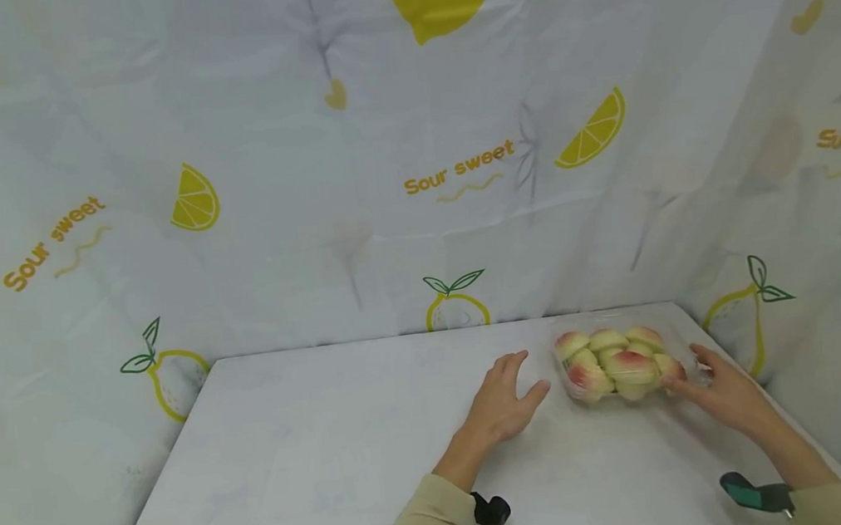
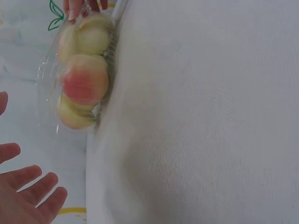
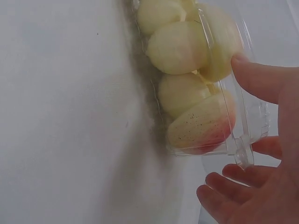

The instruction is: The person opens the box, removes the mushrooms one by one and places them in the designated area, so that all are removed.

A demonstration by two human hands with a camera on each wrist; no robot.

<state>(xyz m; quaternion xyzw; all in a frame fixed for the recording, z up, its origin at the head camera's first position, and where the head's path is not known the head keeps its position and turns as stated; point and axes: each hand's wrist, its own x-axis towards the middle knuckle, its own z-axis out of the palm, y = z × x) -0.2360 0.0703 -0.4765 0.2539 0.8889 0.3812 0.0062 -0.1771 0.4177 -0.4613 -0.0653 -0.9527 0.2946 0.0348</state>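
A clear plastic box (image 1: 687, 353) of yellow-green peaches (image 1: 634, 367) with red blushes sits toward the back right of the white table. My right hand (image 1: 728, 394) grips its right end. In the right wrist view the thumb of the right hand (image 3: 275, 175) presses the box's lid (image 3: 252, 112), and the index finger reaches behind the rim; the other fingers extend below the corner. To the left of the box, my left hand (image 1: 503, 401) is apart from it, fingers spread and holding nothing. The left wrist view shows these loose fingers (image 2: 36, 189) below the box.
The white table (image 1: 317, 455) ends at a back edge just behind the box. Behind and beside it hangs a white sheet (image 1: 277, 258) printed with lemons and lettering. A black strap mount (image 1: 492, 512) is on the left wrist, a dark green one (image 1: 756, 493) on the right.
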